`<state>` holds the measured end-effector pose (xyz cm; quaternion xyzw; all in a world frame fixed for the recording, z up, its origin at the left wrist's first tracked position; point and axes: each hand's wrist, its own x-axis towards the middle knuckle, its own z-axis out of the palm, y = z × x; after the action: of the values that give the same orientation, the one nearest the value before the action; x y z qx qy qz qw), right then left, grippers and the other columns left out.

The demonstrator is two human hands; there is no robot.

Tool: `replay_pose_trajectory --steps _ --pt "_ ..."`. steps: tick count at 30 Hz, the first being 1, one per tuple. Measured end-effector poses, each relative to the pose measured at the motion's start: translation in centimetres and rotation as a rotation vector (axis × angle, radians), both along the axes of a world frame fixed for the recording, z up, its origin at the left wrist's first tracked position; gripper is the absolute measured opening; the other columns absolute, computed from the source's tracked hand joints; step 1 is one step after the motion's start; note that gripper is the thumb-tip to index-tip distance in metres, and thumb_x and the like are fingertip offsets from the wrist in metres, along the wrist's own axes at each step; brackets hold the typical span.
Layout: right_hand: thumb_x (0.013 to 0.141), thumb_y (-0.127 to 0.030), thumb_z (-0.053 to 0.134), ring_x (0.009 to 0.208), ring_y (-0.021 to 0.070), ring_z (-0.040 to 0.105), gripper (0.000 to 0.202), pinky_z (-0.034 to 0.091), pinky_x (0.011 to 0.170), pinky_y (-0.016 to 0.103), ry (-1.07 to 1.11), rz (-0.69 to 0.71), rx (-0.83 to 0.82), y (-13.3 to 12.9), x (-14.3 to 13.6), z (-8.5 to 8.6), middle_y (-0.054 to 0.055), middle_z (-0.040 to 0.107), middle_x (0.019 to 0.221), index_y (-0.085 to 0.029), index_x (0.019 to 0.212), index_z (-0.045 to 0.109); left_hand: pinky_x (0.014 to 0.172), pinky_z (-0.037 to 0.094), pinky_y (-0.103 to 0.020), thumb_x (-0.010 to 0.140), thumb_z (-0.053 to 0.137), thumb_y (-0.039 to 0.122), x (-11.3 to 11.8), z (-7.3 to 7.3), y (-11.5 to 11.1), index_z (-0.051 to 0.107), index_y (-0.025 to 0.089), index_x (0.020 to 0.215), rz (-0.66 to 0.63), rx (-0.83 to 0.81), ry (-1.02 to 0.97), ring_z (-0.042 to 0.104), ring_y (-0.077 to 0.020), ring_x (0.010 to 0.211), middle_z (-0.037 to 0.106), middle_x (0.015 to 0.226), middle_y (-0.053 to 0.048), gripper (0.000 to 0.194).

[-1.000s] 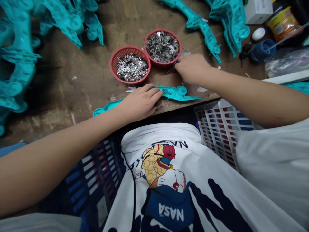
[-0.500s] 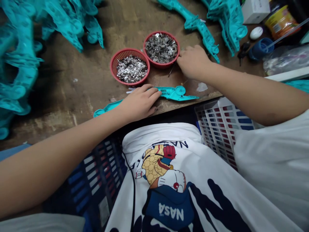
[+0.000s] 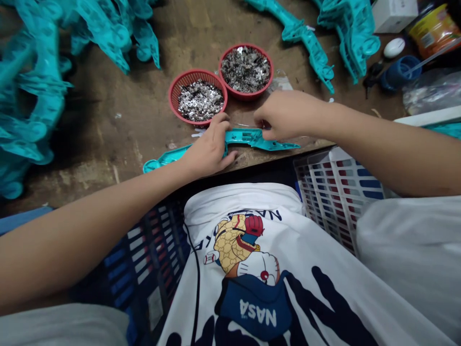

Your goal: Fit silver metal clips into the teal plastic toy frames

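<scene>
A long turquoise plastic part (image 3: 245, 136) lies along the table's front edge. Across its middle rests my left hand (image 3: 211, 149), its thumb and fingers apart on either side of the part. My right hand (image 3: 283, 115) is closed in a pinch just over the part's right section, and a thin metal tool (image 3: 248, 125) sticks out leftward from its fingertips. Two red baskets stand behind the part: the left basket (image 3: 173, 103) has small shiny metal pieces (image 3: 201, 101), the right basket (image 3: 271, 72) darker metal clips (image 3: 247, 69).
Turquoise parts (image 3: 39, 96) are heaped at the left, and more (image 3: 349, 38) lie at the back right. A blue cup (image 3: 399, 72), a white box (image 3: 394, 14) and a plastic bag (image 3: 432, 91) are at the right. Crates (image 3: 334, 187) stand below the table edge.
My right hand has moved from beside the right basket down to the turquoise part, bringing the thin tool. The fingers of my left hand have spread. The view has shifted slightly.
</scene>
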<state>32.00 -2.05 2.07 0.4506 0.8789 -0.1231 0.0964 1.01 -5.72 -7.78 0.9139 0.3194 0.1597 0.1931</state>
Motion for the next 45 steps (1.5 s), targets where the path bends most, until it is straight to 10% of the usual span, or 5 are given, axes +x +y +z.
replay_pose_trajectory --steps 5,22,30,37,45 --pt "0.112 -0.025 0.082 0.117 0.0445 0.090 0.034 0.058 0.091 0.048 -0.233 0.020 -0.048 -1.9 -2.4 2.4 0.018 0.097 0.128 -0.022 0.140 0.102 0.158 0.043 -0.081 0.112 0.073 0.031 -0.1 0.3 0.3 0.032 0.018 0.205 -0.055 -0.058 0.052 0.046 -0.0528 0.195 0.045 0.207 -0.032 0.103" --pt "0.101 -0.021 0.100 0.125 0.0425 0.091 0.024 0.069 0.121 0.054 0.086 -0.113 -0.090 -1.8 -1.9 -0.1 0.015 0.088 0.089 -0.026 0.085 0.083 0.159 0.043 -0.083 0.107 0.067 0.028 0.6 1.4 0.9 0.049 0.020 0.204 -0.095 -0.158 0.120 0.054 -0.0514 0.190 0.053 0.207 -0.022 0.099" --pt "0.115 -0.012 0.070 0.123 0.0477 0.093 0.035 0.071 0.101 0.051 -0.232 0.021 -0.020 -3.4 -3.8 1.4 0.029 0.094 0.137 -0.010 0.139 0.096 0.157 0.046 -0.081 0.102 0.066 0.030 1.1 1.2 1.1 0.065 0.014 0.192 -0.098 -0.135 0.092 0.060 -0.0512 0.185 0.064 0.198 -0.023 0.092" --pt "0.097 -0.029 0.098 0.083 0.0243 0.079 0.017 0.064 0.087 0.038 0.085 -0.038 -0.004 1.3 1.8 0.6 0.005 0.083 0.075 -0.029 0.082 0.088 0.158 0.048 -0.075 0.104 0.069 0.030 1.0 1.0 0.6 0.051 0.012 0.200 -0.035 -0.126 0.063 0.062 -0.0473 0.185 0.063 0.199 -0.026 0.099" --pt "0.097 -0.027 0.091 0.098 0.0262 0.088 0.005 0.073 0.099 0.039 0.526 -0.162 -0.009 0.0 0.0 1.5 0.005 0.092 0.093 -0.029 0.101 0.094 0.159 0.042 -0.079 0.100 0.067 0.032 0.9 0.6 0.9 0.065 0.020 0.191 -0.069 -0.159 0.073 0.056 -0.0469 0.190 0.062 0.201 -0.018 0.092"
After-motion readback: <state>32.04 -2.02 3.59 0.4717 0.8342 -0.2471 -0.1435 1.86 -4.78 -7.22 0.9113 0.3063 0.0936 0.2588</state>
